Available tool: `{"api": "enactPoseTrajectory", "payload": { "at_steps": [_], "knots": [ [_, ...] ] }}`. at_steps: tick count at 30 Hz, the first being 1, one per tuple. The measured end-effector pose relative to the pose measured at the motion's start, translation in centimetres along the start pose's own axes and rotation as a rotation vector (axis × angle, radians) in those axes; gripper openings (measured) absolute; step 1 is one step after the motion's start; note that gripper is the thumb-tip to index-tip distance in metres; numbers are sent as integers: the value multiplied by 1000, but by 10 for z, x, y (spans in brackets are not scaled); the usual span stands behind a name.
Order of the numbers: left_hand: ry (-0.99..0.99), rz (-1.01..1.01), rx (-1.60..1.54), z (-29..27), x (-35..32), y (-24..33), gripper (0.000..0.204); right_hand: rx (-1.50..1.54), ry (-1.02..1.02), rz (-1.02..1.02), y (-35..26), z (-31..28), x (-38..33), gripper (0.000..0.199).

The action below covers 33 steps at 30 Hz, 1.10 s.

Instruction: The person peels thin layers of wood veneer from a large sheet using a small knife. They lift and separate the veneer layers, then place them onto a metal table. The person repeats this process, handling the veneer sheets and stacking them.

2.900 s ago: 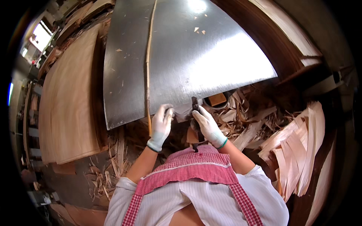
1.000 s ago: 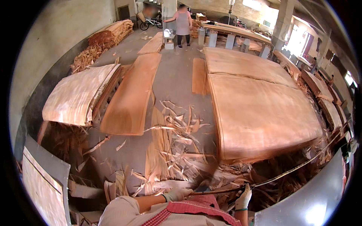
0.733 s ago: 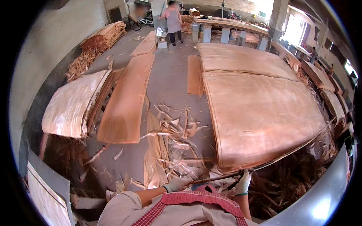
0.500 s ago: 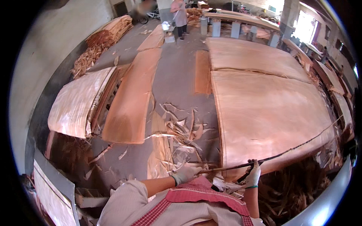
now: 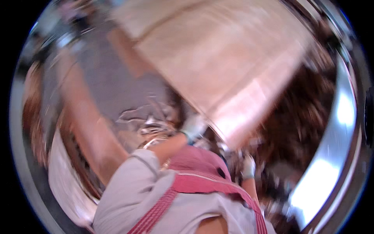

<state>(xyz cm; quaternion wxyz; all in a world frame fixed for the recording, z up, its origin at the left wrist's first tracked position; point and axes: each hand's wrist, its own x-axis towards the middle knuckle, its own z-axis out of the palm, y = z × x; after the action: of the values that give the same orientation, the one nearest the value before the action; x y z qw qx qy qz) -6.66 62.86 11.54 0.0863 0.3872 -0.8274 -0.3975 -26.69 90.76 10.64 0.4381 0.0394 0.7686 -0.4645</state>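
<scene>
My left hand (image 5: 195, 125), in a pale glove, is at the near left edge of a large stack of thin wood veneer sheets (image 5: 230, 58). Motion smears its fingers, so I cannot see whether it grips a sheet or only touches the edge. Lower and to the right, my right hand (image 5: 248, 167), also gloved, hangs beside the stack's near corner over dark scraps. Its fingers are blurred too, and nothing in it can be made out. The long thin stick does not show in this blurred view.
Loose veneer scraps (image 5: 154, 126) litter the floor left of the stack. A long narrow veneer strip (image 5: 87, 113) lies farther left. Dark shredded scraps (image 5: 296, 121) heap up at the right, beside a shiny curved metal surface (image 5: 331, 156).
The view has swung right and down, and the veneer stack now looks tilted. The stick held in both hands has gone from sight. My hands are apart, the left at the stack's edge, the right lower.
</scene>
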Motion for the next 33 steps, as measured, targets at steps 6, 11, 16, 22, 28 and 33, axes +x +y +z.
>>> {"api": "enactPoseTrajectory", "payload": {
  "at_steps": [6,11,16,22,28,33],
  "knots": [
    [-452,-587,-602,32,24,-108,15,76,214,-54,107,31,16,21],
    [-475,-773,-518,94,16,-171,11,-277,371,-11,153,49,75,22],
    [-439,-834,-566,122,23,-205,11,-358,559,1,185,47,166,23],
    [-464,-814,-582,153,34,-225,11,-499,679,56,229,38,242,29],
    [-424,-809,-511,164,16,-239,13,-622,756,58,193,54,239,41],
    [-431,-854,-550,168,20,-220,12,-548,593,61,211,31,246,39]
  ]
}}
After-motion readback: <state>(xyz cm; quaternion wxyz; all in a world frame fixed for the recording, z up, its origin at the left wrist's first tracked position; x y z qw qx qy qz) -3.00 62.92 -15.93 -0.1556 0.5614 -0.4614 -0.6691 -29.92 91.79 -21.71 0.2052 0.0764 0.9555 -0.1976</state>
